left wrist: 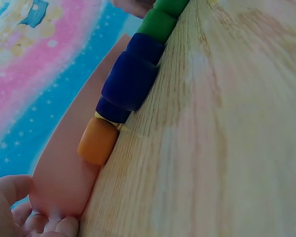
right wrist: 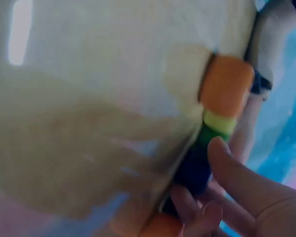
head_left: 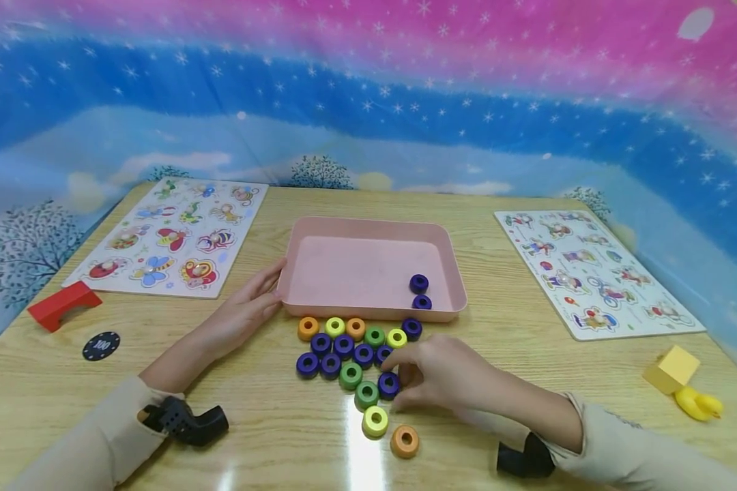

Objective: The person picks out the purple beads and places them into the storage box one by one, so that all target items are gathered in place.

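Observation:
My left hand (head_left: 246,310) holds the left side of a shallow pink tray (head_left: 368,314); its fingertips meet the outer wall at the corner in the left wrist view. Two dark purple rings (head_left: 419,284) are inside the tray, towards the right. In front of it lie several chunky rings with centre holes: dark purple, green, yellow-green and orange. My right hand (head_left: 442,372) pinches a dark purple ring (head_left: 389,385) at the right of this group between thumb and fingers. In the right wrist view the thumb (right wrist: 224,158) partly covers that row.
Picture puzzle boards lie at left (head_left: 178,239) and right (head_left: 596,273). A red arch block (head_left: 64,305) and a black chip (head_left: 101,346) marked 100 are at far left. At far right are a yellow block (head_left: 672,369) and a small yellow duck (head_left: 699,404).

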### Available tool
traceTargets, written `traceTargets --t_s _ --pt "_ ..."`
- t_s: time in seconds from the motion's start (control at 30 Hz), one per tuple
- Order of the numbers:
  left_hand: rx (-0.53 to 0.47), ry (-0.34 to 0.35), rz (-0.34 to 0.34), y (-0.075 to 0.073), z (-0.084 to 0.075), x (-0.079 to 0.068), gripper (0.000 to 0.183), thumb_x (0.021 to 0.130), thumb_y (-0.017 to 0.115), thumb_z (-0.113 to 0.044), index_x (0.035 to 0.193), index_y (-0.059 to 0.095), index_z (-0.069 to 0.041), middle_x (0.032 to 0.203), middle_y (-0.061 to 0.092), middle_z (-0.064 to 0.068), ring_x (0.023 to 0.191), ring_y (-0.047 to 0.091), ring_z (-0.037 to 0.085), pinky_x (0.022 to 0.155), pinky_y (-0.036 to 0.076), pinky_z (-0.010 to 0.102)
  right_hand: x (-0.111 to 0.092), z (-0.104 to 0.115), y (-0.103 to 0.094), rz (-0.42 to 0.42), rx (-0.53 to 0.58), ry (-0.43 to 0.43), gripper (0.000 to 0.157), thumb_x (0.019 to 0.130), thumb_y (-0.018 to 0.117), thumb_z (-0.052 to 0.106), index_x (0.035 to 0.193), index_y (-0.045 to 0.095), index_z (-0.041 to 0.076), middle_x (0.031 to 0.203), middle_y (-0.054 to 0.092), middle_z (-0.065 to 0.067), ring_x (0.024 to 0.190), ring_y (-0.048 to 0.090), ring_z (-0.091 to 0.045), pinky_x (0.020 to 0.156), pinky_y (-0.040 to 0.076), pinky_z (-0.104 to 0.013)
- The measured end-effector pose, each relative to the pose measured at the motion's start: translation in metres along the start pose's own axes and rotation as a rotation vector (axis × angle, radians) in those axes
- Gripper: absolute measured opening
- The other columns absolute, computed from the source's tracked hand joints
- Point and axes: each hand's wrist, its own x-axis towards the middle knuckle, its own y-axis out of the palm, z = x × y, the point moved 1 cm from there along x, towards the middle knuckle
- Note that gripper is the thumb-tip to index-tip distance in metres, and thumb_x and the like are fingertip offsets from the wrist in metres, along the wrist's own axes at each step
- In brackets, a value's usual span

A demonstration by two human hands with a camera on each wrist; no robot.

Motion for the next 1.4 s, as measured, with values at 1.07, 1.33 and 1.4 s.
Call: traceTargets --t_s 1.07,1.33,1.4 --pt "0.024 0.001 0.001 0.002 -0.002 0.001 0.052 0.091 0.033 -0.008 0.136 0.007 -0.013 0.14 0.0 0.006 0.126 0.007 0.017 0.1 0.015 0.03 0.073 -0.118 -0.065 -0.111 -0.116 0.327 0.032 0.068 0.07 0.022 0.096 0.061 0.009 0.082 0.063 -0.004 0.082 0.055 -0.022 0.07 0.044 -0.037" --pt "0.018 -0.005 -0.005 0.0 -0.001 0.0 0.051 0.092 0.03 -0.005 0.136 0.008 -0.014 0.14 0.0 0.007 0.126 0.007 0.018 0.1 0.017 0.029 0.078 -0.116 -0.063 -0.055 -0.116 0.35 0.044 0.068 0.07 0.021 0.107 0.057 0.008 0.086 0.062 -0.004 0.087 0.054 -0.023 0.074 0.044 -0.039" --pt "0.022 -0.006 -0.007 0.0 0.0 0.0 0.051 0.092 0.03 -0.005 0.136 0.008 -0.014 0.14 0.0 0.007 0.126 0.007 0.019 0.099 0.017 0.029 0.075 -0.112 -0.066 -0.083 -0.104 0.353 0.045 0.069 0.069 0.021 0.11 0.055 0.008 0.089 0.062 -0.006 0.087 0.054 -0.024 0.074 0.044 -0.039"
